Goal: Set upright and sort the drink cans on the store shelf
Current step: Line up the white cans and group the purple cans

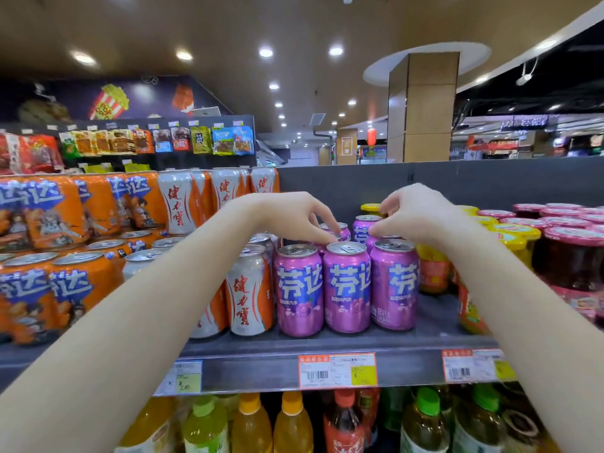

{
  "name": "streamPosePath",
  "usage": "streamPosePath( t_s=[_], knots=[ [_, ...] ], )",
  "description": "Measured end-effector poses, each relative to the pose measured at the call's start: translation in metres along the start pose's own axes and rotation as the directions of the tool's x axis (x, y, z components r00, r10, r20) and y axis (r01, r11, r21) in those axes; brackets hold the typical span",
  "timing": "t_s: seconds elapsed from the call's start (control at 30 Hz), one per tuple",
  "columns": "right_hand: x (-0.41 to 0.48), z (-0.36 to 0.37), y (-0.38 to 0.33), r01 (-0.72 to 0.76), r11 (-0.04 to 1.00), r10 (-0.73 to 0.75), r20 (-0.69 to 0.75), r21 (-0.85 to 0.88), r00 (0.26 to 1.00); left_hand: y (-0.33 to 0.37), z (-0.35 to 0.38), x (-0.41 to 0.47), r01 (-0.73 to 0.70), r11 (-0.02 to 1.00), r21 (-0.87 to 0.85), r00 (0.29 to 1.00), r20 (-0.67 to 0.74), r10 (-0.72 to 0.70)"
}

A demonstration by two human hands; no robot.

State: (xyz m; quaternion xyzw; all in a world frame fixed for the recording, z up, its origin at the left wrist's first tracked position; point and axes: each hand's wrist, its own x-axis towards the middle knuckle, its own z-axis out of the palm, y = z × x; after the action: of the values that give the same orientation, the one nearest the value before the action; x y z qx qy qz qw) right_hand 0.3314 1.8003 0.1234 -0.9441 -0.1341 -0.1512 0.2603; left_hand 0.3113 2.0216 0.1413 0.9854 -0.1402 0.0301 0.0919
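Note:
Three purple drink cans point(347, 286) stand upright side by side at the front of the grey shelf point(327, 346). More purple cans point(362, 227) stand upright in rows behind them. My left hand point(294, 220) reaches in from the left, and its curled fingertips pinch the top rim of a second-row purple can point(338, 237). My right hand point(416, 215) hovers just above another second-row purple can point(387, 238) with loosely curled fingers that hold nothing. Most of both second-row cans is hidden by the front row.
White-and-orange cans point(250, 289) stand directly left of the purple ones, with orange cans point(78, 286) and stacked packs further left. Yellow-lidded jars point(510, 233) and red-lidded jars point(575, 256) fill the right side. Price tags point(337, 371) line the shelf edge above bottles point(292, 423).

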Motion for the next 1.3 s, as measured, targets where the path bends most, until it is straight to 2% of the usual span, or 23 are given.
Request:
streamPosePath(
  t_s=[0.07, 0.2, 0.27, 0.4, 0.7, 1.03, 1.2, 1.3],
  knots=[
    [0.017, 0.001, 0.000, -0.059, 0.992, 0.074, 0.141, -0.110, 0.987, -0.001, -0.001, 0.002, -0.009, 1.000, -0.005, 1.000, 0.019, 0.009],
    [0.033, -0.002, -0.005, -0.171, 0.978, 0.199, 0.309, -0.116, 0.930, -0.002, -0.005, 0.000, -0.041, 0.999, 0.001, 0.999, 0.025, 0.041],
    [0.035, -0.003, -0.007, -0.203, 0.972, 0.233, 0.343, -0.122, 0.910, -0.003, -0.006, -0.002, -0.052, 0.999, -0.002, 0.998, 0.030, 0.052],
    [0.041, 0.001, -0.005, -0.160, 0.985, 0.171, 0.283, -0.063, 0.944, -0.013, -0.007, -0.008, -0.049, 0.999, -0.015, 0.998, 0.029, 0.050],
    [0.040, 0.015, -0.030, 0.018, 0.999, -0.003, 0.321, -0.043, 0.947, -0.037, -0.010, -0.022, -0.001, 0.999, -0.048, 1.000, -0.007, 0.000],
    [0.038, 0.027, -0.041, 0.091, 0.996, -0.083, 0.313, -0.012, 0.946, -0.045, -0.005, -0.024, -0.003, 0.996, -0.092, 0.999, -0.046, -0.001],
    [0.052, 0.015, -0.033, 0.036, 0.997, -0.057, 0.358, 0.064, 0.932, -0.046, -0.008, -0.020, 0.043, 0.995, -0.087, 0.999, -0.012, -0.044],
    [0.072, 0.014, -0.030, 0.047, 0.995, -0.068, 0.244, 0.090, 0.967, -0.044, -0.012, -0.018, 0.069, 0.993, -0.096, 0.997, -0.019, -0.071]
  ],
)
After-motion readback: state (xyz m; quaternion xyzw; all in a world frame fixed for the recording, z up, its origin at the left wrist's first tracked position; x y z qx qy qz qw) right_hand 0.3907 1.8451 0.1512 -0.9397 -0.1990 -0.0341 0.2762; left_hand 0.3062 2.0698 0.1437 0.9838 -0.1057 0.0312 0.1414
